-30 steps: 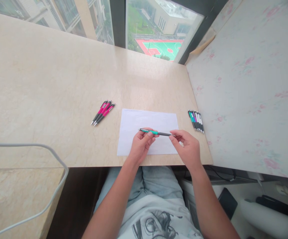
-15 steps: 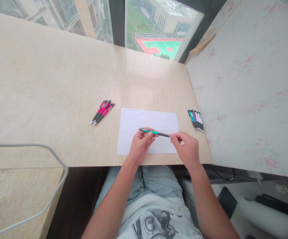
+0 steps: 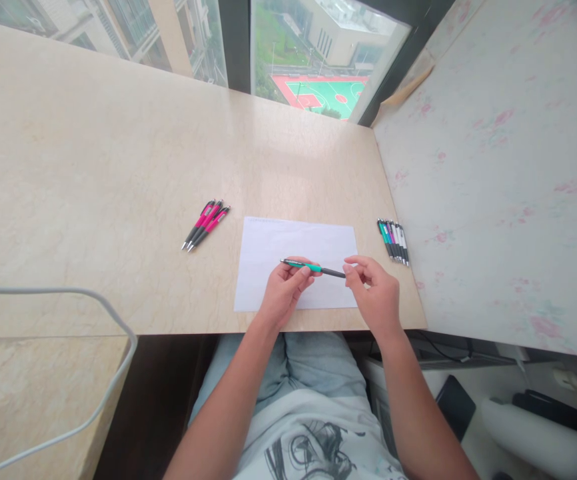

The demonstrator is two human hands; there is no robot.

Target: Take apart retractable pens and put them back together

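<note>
A green and black pen (image 3: pixel 313 268) lies level above a white sheet of paper (image 3: pixel 296 243) near the desk's front edge. My left hand (image 3: pixel 284 293) is closed around the pen's green barrel. My right hand (image 3: pixel 374 290) pinches the pen's dark tip end with thumb and fingers. Both hands hover just over the paper's lower half.
Three pink pens (image 3: pixel 205 225) lie left of the paper. Several mixed-colour pens (image 3: pixel 393 241) lie at the desk's right edge, beside a floral-papered wall (image 3: pixel 493 173). A white wire rack (image 3: pixel 88 373) sits at lower left. Windows run along the far side of the beige desk (image 3: pixel 118 167).
My right hand has slid a little up the pen's tip end and its fingers have shifted. The pen and my left hand stay nearly where they were.
</note>
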